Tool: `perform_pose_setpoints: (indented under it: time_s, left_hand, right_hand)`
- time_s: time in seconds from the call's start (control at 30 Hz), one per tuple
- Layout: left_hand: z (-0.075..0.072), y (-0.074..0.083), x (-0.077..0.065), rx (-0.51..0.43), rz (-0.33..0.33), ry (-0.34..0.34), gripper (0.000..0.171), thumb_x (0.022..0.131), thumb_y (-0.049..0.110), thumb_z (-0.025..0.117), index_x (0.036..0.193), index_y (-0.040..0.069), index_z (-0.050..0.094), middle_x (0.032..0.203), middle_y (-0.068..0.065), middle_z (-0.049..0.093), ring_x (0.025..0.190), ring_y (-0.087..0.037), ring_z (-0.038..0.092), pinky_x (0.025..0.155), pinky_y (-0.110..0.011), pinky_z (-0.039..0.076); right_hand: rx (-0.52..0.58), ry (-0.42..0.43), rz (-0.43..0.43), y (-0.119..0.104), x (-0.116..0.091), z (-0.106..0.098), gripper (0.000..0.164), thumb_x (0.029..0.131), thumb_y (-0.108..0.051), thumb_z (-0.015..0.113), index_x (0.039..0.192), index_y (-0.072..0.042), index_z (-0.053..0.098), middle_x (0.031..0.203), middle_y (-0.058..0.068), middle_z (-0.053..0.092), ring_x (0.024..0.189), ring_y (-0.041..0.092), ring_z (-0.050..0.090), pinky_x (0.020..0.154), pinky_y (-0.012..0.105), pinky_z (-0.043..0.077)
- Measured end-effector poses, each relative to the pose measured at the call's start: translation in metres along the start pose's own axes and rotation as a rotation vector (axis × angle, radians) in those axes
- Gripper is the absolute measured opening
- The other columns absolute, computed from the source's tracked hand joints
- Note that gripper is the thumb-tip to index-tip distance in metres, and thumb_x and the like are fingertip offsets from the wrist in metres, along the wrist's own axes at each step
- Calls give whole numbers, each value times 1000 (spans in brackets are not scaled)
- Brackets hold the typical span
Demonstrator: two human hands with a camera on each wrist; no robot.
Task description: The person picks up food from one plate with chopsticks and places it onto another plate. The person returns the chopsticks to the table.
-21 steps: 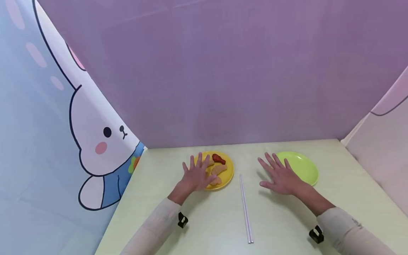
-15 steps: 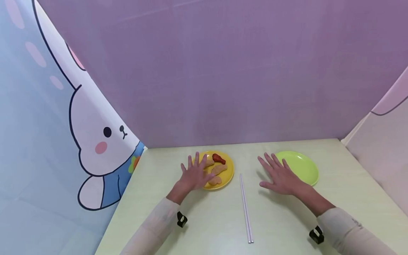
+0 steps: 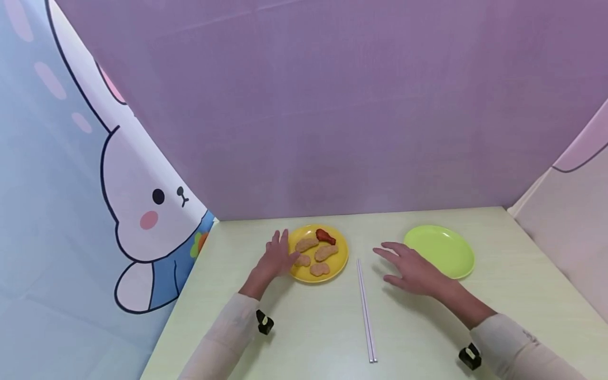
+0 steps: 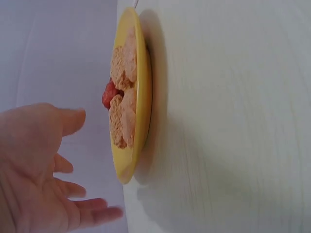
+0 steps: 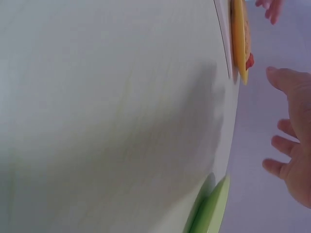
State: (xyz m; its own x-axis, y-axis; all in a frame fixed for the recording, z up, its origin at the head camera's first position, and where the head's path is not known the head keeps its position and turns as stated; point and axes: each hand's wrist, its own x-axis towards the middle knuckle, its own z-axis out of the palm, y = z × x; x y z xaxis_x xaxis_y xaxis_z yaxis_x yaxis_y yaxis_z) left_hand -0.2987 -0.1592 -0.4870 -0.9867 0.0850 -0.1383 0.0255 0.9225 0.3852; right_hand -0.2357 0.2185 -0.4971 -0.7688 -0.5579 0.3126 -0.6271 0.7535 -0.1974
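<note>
A yellow plate bears a red drumstick and several tan, nugget-like pieces. By its left rim hovers my left hand, fingers loosely extended and holding nothing; in the left wrist view that hand is raised above the table and apart from the plate. My right hand hangs over the table just left of a bare green plate, fingers spread and slightly bent, holding nothing. Between the hands lies a pair of pale chopsticks, side by side, pointing away from me.
The pale table ends at a purple cloth wall at the back. A cloth with a cartoon rabbit bounds the left side, and a light cloth the right. Black wrist mounts hang under both sleeves.
My left hand has drawn left, uncovering more of the yellow plate and its pieces. My right hand has lowered a little, its fingers less spread. Plates and chopsticks lie as before.
</note>
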Motion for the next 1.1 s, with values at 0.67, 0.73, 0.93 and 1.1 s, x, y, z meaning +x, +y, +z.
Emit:
perform_pose_setpoints:
  time_s: [0.67,0.73,0.93,1.1]
  left_hand:
    - [-1,-25,14,-224,-158,-59,59,96,14,52,151,-5,41,138,-24,61,115,-29,66,103,-43,55]
    - [1,-27,15,-227,-153,-49,58,95,12,54,150,-4,44,136,-23,62,110,-26,69,101,-41,56]
    - [2,-32,24,-314,-183,-54,52,94,7,60,145,2,53,119,-18,71,70,-12,71,68,-26,61]
    - [4,-38,31,-368,-225,-71,51,93,7,64,144,6,56,103,-13,73,62,-11,70,57,-22,58]
  right_hand:
    - [91,-162,-419,-36,0,20,33,81,-11,83,110,-26,77,112,-5,66,103,12,63,88,27,58]
    - [105,-199,-433,-40,1,20,33,82,-9,82,109,-28,78,111,-8,65,102,9,62,88,25,56]
    - [95,-268,-495,-50,2,24,32,84,-9,78,104,-34,79,109,-11,66,100,6,58,84,18,53]
    - [54,-261,-588,-56,2,26,30,80,-13,82,99,-35,80,105,-11,67,97,5,57,80,14,49]
